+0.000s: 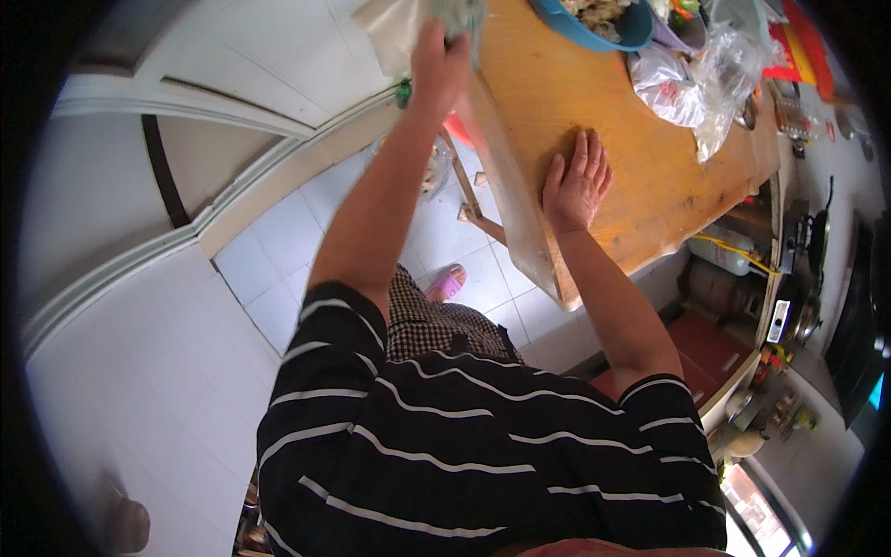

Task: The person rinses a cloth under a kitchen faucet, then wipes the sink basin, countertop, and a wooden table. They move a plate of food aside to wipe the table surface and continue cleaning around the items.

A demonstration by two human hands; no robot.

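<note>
My left hand (443, 66) reaches to the top of the view, at the left edge of the wooden table (522, 90). It grips a pale green cloth (461, 17), blurred and partly cut off by the picture's rim. Flat on the tabletop, with nothing held, rests my right hand (579, 182), its fingers pointing away from me. A blue basin (630, 38) with brownish contents stands beyond it, beside a purple container (686, 35). Crumpled plastic bags (665, 83) lie on the table right of the basin.
A cream sheet (393, 35) is beside the left hand, near a white door or panel. Under the table are a wooden leg frame (480, 223) and a clear container (435, 170). A gas cylinder (724, 250) and pans are at the right; a pink slipper (447, 282) is on the tiled floor.
</note>
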